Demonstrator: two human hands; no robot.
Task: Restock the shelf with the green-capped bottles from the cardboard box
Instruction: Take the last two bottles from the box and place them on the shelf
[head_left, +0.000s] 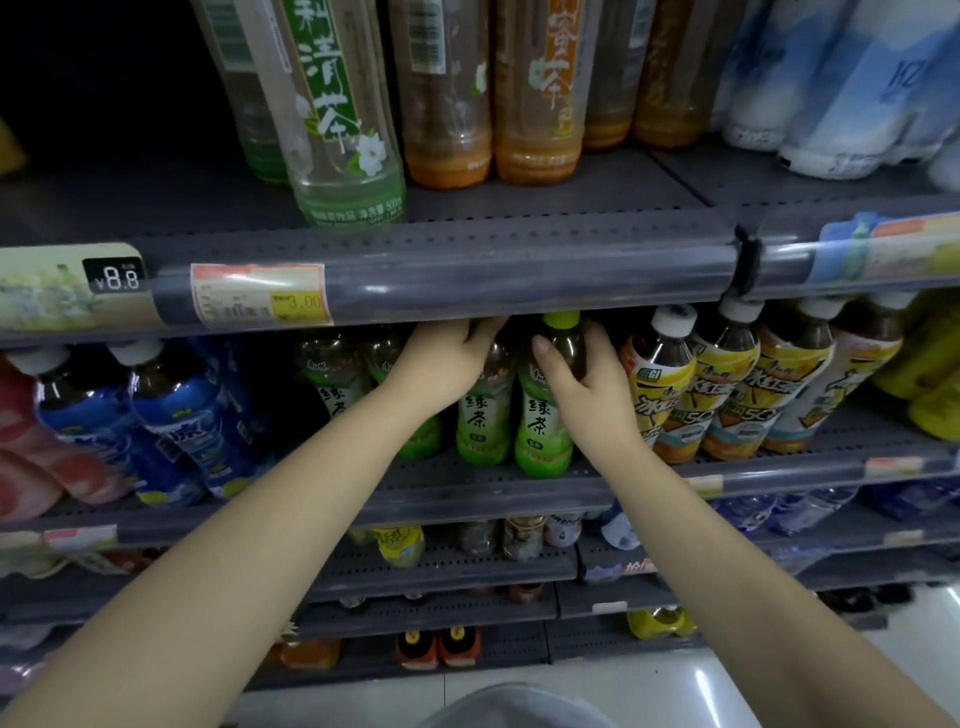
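Observation:
Several green tea bottles with green labels stand on the middle shelf (467, 491). My right hand (582, 379) grips the front right green-capped bottle (543, 415) around its shoulder, thumb on the left side. My left hand (447, 358) reaches under the upper shelf rail and holds the top of the neighbouring green tea bottle (480, 421); that bottle's cap is hidden by the hand and rail. More green tea bottles (337, 384) stand further left. The cardboard box is out of view.
Yellow-labelled tea bottles (727, 395) crowd the right side, blue-labelled bottles (171, 421) the left. The upper shelf rail (467, 270) with price tags hangs low over the bottle caps. Lower shelves hold more drinks. White floor shows bottom right.

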